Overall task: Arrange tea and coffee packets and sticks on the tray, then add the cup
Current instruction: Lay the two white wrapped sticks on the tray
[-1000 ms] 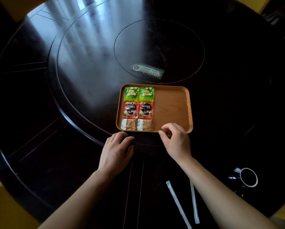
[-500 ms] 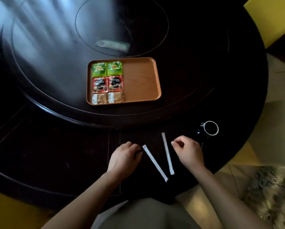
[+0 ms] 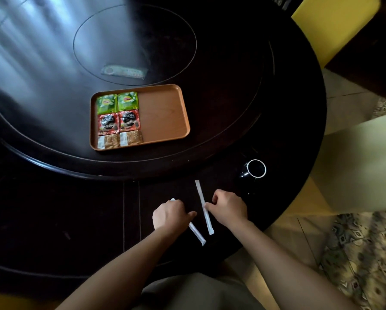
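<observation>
The orange tray (image 3: 165, 113) on the raised turntable holds two green tea packets (image 3: 117, 103), two red coffee packets (image 3: 119, 122) and two brown packets (image 3: 120, 139) in its left half. Two white sticks lie on the table's near rim. My left hand (image 3: 170, 215) lies over the upper part of the left stick (image 3: 197, 234), fingers curled round it. My right hand (image 3: 229, 208) has curled fingers, and its thumb tip touches the middle of the right stick (image 3: 199, 193). The black cup (image 3: 255, 168) with a white rim stands to the right.
A flat wrapped item (image 3: 124, 71) lies on the turntable behind the tray. The tray's right half is bare. The dark round table's edge (image 3: 299, 204) curves close to my right hand, with yellow floor and a patterned rug (image 3: 362, 253) beyond.
My hands left the tray's front edge and came back to the two sticks. The left hand now covers the left stick, and the right thumb has reached the right stick. My view has shifted.
</observation>
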### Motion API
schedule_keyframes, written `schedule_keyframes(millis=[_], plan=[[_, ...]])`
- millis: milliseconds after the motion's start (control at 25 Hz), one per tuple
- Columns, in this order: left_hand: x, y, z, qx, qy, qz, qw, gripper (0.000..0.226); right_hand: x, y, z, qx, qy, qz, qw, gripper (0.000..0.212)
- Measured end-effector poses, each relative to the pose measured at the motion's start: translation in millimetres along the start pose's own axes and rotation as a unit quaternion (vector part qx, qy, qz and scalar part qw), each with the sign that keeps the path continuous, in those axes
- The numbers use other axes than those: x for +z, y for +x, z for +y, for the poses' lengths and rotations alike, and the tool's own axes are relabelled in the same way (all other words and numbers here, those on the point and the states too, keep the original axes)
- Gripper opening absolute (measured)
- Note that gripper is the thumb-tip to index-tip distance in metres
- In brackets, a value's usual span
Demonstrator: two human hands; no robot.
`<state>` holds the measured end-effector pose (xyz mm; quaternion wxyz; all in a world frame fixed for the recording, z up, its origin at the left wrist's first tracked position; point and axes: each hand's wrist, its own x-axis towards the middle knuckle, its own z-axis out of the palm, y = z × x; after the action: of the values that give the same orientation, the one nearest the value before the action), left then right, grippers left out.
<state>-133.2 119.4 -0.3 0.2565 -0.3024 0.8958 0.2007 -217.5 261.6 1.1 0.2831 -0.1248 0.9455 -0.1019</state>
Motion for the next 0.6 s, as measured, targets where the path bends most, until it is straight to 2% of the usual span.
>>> schedule_keyframes(millis=[80, 200, 360, 600], plan=[[5, -1, -1, -0.025, -0.036, 0.004, 0.999, 0.035, 3, 0, -1, -0.005, -0.005, -0.006, 1.0, 0.033], [10, -4, -2, -0.056, -0.098, 0.007, 0.994, 0.024, 9, 1, -3, -0.015, -0.011, -0.008, 1.0, 0.021], [8, -10, -4, -0.099, -0.187, -0.007, 0.977, 0.019, 12, 2, -2, -0.014, -0.02, -0.009, 1.0, 0.014], [5, -9, -21, -0.096, -0.277, -0.012, 0.956, 0.02, 14, 0, -6, 0.01, 0.012, -0.003, 1.0, 0.008]])
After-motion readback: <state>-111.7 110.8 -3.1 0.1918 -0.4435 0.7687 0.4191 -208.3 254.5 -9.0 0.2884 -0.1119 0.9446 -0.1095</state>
